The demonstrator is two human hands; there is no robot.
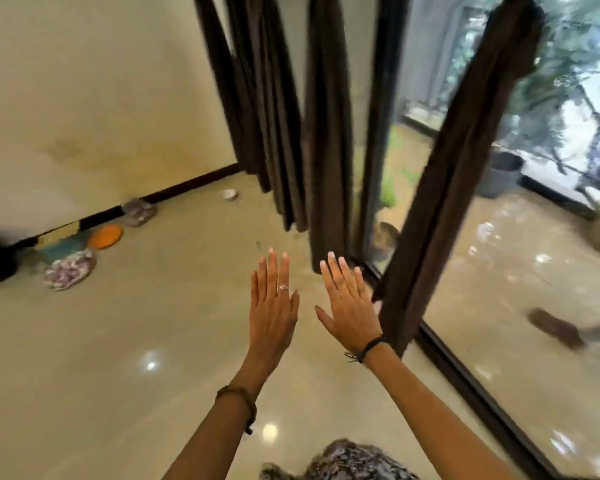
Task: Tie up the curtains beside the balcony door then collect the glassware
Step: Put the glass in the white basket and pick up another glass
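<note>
Dark brown curtains hang beside the glass balcony door (499, 258). One panel (444, 188) hangs just right of my hands, another (326, 140) straight ahead, and a bunched group (260, 109) near the wall corner. My left hand (272, 306) and my right hand (350, 306) are stretched forward side by side over the floor, palms down, fingers straight, holding nothing. The right hand's outer edge is close to the nearest panel. A small glass-like object (229, 194) lies on the floor near the far curtains; blur hides its detail.
Along the left wall sit an orange disc (105, 236), two patterned cushions (69, 270) (139, 212) and a teal box (61, 245). The dark door track (471, 386) runs along the floor at right. A bucket (501, 174) stands outside on the balcony.
</note>
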